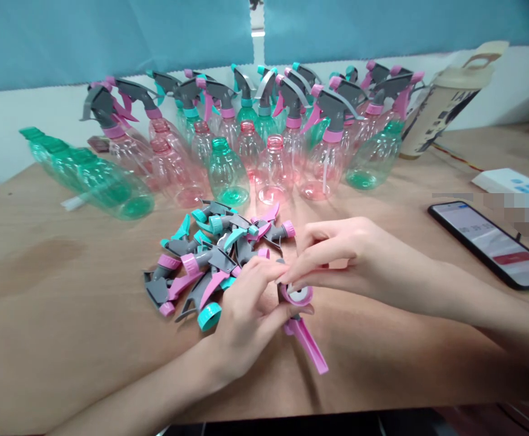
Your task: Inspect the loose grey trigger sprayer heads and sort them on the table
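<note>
My left hand (250,315) grips a trigger spray head (307,345) with a grey body, a pink trigger and a pink collar. The collar's open end faces up toward me, and a white disc shows inside it. My right hand (346,254) reaches in from the right, its fingertips pinched together at the collar's edge. Whether anything small lies between those fingertips is hidden. Just left of and beyond my hands, a heap of loose spray heads (219,257) in grey with pink or teal parts lies on the wooden table (87,339).
Behind the heap stand several clear pink bottles (274,172) and green bottles (227,172), many fitted with spray heads. Green bottles (114,188) lean at the left. A phone (496,242), a white box (514,181) and a tall cream cup (446,100) are at the right.
</note>
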Demonstrator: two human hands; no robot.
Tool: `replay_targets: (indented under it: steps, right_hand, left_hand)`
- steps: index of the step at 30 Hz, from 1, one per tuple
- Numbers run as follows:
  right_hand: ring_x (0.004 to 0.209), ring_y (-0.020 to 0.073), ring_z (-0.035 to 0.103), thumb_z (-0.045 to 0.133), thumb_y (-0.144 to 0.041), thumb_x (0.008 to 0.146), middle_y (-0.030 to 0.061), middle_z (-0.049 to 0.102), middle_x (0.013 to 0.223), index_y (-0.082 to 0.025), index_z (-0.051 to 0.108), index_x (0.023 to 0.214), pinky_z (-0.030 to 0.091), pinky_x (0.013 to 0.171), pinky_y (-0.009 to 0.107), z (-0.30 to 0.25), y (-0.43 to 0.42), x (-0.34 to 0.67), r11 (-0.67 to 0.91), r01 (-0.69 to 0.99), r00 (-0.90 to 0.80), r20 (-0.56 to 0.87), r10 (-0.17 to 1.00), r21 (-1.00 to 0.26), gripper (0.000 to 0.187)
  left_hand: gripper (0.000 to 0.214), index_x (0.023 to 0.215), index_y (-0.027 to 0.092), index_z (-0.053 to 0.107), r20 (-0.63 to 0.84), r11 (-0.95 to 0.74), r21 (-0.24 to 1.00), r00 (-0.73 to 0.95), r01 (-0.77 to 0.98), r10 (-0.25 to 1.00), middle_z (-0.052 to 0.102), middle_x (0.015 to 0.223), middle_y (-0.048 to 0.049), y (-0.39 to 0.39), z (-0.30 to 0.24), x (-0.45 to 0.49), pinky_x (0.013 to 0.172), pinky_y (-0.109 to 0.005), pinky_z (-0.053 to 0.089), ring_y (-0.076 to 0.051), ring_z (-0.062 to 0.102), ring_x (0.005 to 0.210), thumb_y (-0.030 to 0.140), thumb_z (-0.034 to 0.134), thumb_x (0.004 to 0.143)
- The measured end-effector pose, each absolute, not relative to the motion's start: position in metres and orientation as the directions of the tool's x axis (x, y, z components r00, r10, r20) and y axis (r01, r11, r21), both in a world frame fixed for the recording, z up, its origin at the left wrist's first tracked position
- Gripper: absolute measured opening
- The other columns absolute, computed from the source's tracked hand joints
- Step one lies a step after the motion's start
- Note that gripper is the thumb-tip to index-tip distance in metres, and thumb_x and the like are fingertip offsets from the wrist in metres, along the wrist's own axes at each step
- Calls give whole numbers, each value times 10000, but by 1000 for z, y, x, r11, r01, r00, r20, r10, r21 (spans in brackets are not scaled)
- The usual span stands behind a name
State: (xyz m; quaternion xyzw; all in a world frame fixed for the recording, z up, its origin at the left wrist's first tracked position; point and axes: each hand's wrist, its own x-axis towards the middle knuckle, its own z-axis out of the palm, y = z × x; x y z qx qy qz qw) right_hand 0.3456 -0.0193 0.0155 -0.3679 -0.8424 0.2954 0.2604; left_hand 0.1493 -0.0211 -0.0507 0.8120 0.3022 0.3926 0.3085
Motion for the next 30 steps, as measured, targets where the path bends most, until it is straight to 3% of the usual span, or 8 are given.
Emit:
replay_targets:
  steps: [6,9,12,15,18,26,30]
  right_hand:
    - [694,77,586,611,-260,863,-33,679,821,-220,691,903,408,582,188,34,-22,355,577,548,-560,246,791,-606,98]
    - [652,61,581,603,-189,852,-60,680,797,-226,656,918,393,552,177,37,-25,356,565,572,-591,179,786,-594,92]
    - [684,65,575,566,-95,838,-76,656,805,-254,619,987,381,562,181,35,-29,353,546,608,-623,79,778,-576,224]
    - [695,89,565,553,-116,846,-65,637,813,-255,585,1017,374,558,201,32,-31,350,531,655,-613,34,789,-537,222]
    - [689,114,568,544,-164,865,-34,638,816,-232,565,1040,368,542,214,30,-33,349,537,684,-596,45,802,-494,189]
    - [682,144,616,503,-170,881,26,679,870,-207,504,1188,410,556,227,22,-35,351,593,676,-587,166,792,-438,309]
    - [656,142,617,469,-125,883,22,685,839,-196,496,1180,422,560,229,20,-37,350,602,663,-604,158,781,-445,307]
  left_hand:
    - [251,1065,221,561,511,-671,709,500,214,699,626,892,-12,-21,-48,150,768,-325,465,-170,584,826,175,649,835]
    - [194,1014,209,574,493,-662,715,509,225,706,625,888,-18,-20,-48,151,759,-323,459,-172,582,825,178,647,837]
    - [126,949,200,579,460,-645,723,524,246,716,615,876,-24,-21,-49,151,753,-325,452,-178,579,826,194,644,841]
    - [213,1031,210,565,474,-656,713,517,250,713,609,889,-20,-22,-51,150,771,-326,452,-180,578,839,201,651,837]
    - [311,1091,220,547,491,-671,695,511,260,706,605,916,-12,-22,-54,149,804,-324,448,-177,575,855,192,682,812]
    - [306,1088,204,550,462,-650,722,534,236,708,604,925,-10,-20,-53,150,814,-300,434,-168,560,886,163,680,814]
    - [316,1100,199,552,494,-688,689,547,227,675,620,895,-9,-21,-53,149,798,-300,431,-167,549,863,184,685,814]
